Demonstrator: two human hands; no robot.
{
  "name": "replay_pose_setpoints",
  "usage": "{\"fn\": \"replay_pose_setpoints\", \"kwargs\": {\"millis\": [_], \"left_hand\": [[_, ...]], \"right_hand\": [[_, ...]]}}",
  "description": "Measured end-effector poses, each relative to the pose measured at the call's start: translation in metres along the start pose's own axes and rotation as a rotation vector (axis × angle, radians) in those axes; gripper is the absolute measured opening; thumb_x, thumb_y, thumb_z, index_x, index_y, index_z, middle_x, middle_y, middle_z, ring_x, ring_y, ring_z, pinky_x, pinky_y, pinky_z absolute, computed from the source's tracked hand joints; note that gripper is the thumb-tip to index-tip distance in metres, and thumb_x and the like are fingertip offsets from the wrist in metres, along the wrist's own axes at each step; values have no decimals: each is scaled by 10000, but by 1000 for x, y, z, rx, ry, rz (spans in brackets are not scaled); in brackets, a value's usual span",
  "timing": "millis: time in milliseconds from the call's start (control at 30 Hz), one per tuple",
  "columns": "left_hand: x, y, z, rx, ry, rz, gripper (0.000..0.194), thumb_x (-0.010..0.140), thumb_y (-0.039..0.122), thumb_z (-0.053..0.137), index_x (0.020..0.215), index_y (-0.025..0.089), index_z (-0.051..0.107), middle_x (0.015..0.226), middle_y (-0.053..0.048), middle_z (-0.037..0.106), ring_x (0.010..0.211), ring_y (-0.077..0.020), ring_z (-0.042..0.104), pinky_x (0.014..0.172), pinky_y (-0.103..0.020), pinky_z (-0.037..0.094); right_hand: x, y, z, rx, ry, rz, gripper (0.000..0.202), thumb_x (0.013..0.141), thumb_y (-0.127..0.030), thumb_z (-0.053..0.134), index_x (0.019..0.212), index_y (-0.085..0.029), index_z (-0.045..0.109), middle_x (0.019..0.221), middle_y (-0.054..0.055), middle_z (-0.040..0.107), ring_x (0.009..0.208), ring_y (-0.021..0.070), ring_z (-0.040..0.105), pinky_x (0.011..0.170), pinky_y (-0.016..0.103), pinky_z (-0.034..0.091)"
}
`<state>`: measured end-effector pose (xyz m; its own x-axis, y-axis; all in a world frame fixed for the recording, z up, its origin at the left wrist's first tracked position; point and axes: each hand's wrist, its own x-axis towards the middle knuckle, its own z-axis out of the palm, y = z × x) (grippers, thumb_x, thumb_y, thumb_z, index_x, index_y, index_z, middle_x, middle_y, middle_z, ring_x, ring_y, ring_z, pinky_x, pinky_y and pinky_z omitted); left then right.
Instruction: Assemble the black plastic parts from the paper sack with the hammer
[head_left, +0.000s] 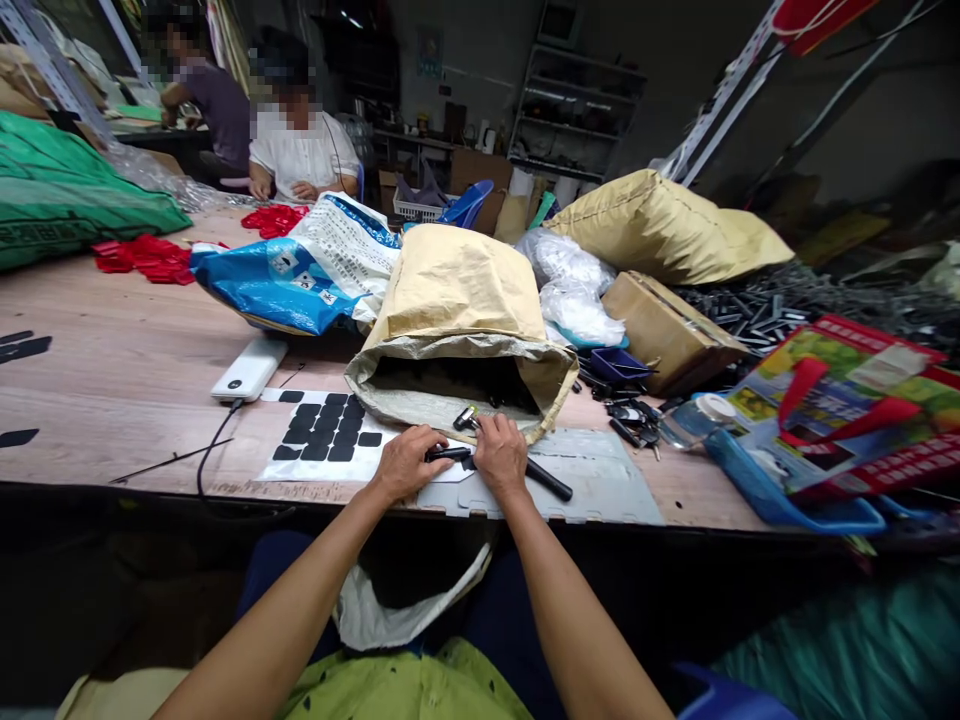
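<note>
My left hand [405, 462] grips the left end of a long black plastic part [551, 482] that lies across a grey metal plate [600, 480] at the table's near edge. My right hand [501, 453] presses down on the same part near its middle, fingers curled over it. A small black and silver piece [465, 417] rests just beyond my fingers. Directly behind stands an open tan sack [457, 310] with black parts inside. Left of my hands lies a white sheet of black adhesive pads [326, 430].
A white power bank [250, 368] with a black cable lies to the left. A blue-white bag [300, 270], cardboard box [664, 325], loose black parts [634, 415], a colourful bag in a blue tray [840, 420] and red pieces [146, 257] crowd the wooden table. Two people sit at the far left.
</note>
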<state>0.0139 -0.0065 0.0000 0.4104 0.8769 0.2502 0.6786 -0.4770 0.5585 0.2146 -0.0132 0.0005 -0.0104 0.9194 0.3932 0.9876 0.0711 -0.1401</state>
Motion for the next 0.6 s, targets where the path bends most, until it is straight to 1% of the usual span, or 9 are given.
{"fn": "replay_pose_setpoints", "kwargs": {"millis": [100, 200, 300, 433, 500, 600], "left_hand": [[0, -2, 0, -39, 9, -10, 175, 821, 352, 728, 962, 249, 717, 894, -5, 666, 906, -183, 607, 772, -267, 445], [0, -4, -1, -105, 13, -65, 170, 807, 322, 732, 956, 240, 720, 896, 4, 664, 868, -165, 615, 741, -254, 439], [1, -5, -2, -161, 5, -100, 172, 788, 313, 741, 938, 230, 727, 901, 7, 665, 845, -156, 619, 724, -250, 436], [2, -6, -1, -183, 10, -98, 173, 807, 340, 730, 941, 231, 745, 891, 5, 662, 844, -156, 615, 732, -251, 436], [1, -7, -1, -189, 13, -90, 175, 818, 344, 724, 949, 234, 756, 885, 4, 658, 843, -154, 614, 733, -250, 436], [0, -8, 0, -201, 16, -79, 173, 820, 335, 727, 954, 235, 767, 883, 1, 654, 853, -155, 616, 740, -246, 442]], "right_hand": [[3, 2, -4, 45, -18, -2, 224, 944, -221, 564, 1140, -229, 673, 992, 66, 625, 926, 228, 510, 781, 318, 354], [2, 2, -15, 148, -5, 0, 235, 951, -188, 535, 1112, -224, 702, 986, 65, 649, 921, 222, 542, 821, 312, 394], [-7, 0, -29, 291, 86, 10, 277, 973, -198, 490, 1161, -204, 693, 1010, 74, 666, 961, 224, 581, 884, 317, 434], [-24, -4, -43, 493, 89, -12, 304, 984, -218, 458, 1191, -202, 681, 1029, 71, 697, 976, 207, 636, 898, 302, 478], [-30, -6, -46, 535, 91, -10, 300, 976, -216, 466, 1178, -197, 687, 1042, 75, 709, 980, 206, 652, 896, 302, 491], [-35, -9, -49, 541, 143, -7, 310, 984, -224, 462, 1199, -189, 683, 1049, 82, 710, 988, 206, 656, 899, 304, 499]]}}
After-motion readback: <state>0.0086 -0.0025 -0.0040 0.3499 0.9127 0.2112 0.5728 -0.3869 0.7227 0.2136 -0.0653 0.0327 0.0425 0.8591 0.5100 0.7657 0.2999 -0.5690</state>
